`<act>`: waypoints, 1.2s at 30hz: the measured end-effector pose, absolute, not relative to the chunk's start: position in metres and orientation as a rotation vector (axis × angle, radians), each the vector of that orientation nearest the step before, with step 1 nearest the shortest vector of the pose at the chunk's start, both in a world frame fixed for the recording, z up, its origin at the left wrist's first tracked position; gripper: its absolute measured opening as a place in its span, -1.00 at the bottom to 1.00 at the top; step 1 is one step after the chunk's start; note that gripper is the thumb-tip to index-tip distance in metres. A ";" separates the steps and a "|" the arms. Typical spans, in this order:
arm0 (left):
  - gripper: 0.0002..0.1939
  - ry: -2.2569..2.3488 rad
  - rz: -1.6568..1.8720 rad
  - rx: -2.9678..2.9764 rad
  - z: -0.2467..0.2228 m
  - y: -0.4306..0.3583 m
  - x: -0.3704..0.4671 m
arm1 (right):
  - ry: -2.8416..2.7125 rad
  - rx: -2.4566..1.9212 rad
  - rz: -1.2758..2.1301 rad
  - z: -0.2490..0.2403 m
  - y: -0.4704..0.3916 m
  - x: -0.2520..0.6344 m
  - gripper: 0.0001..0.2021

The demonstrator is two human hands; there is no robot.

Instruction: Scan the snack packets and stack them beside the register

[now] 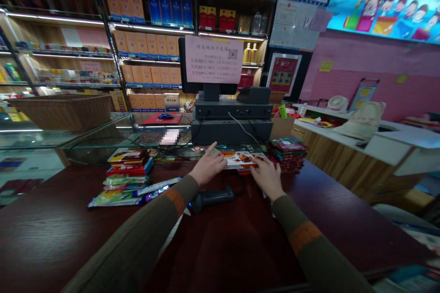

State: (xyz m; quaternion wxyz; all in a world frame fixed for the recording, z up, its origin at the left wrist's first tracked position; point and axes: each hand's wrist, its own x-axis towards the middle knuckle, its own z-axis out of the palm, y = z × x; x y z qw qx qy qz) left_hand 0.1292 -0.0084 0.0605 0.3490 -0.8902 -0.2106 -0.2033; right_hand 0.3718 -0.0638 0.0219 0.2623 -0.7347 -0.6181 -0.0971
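Note:
A flat white snack box (237,158) with orange and brown food pictures lies across the far part of the dark red table. My left hand (209,165) grips its left end, with the index finger raised. At the other end, my right hand (268,176) has its fingers curled over the box. A black handheld barcode scanner (213,197) rests on the table just below my left hand. Right of my right hand stands a stack of dark red and green packets (288,154). The undersides of both hands are hidden.
Colourful snack packets (125,176) are piled on the left. Behind the box stands a cash register (232,114) with a screen carrying a paper notice (212,60). A wicker basket (65,112) sits on the glass counter (99,139). Stocked shelves line the back.

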 end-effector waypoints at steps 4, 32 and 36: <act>-0.83 -0.537 -0.514 -2.317 0.058 -0.008 0.143 | -1.736 -1.940 -0.363 0.022 -0.067 0.367 -0.60; -0.41 -1.543 -0.547 -2.833 0.053 -0.013 0.171 | -1.915 -1.952 -0.502 0.017 -0.075 0.341 -0.52; -0.34 -1.541 -0.495 -2.882 0.053 -0.015 0.180 | -1.899 -1.989 -0.492 0.017 -0.073 0.345 -0.51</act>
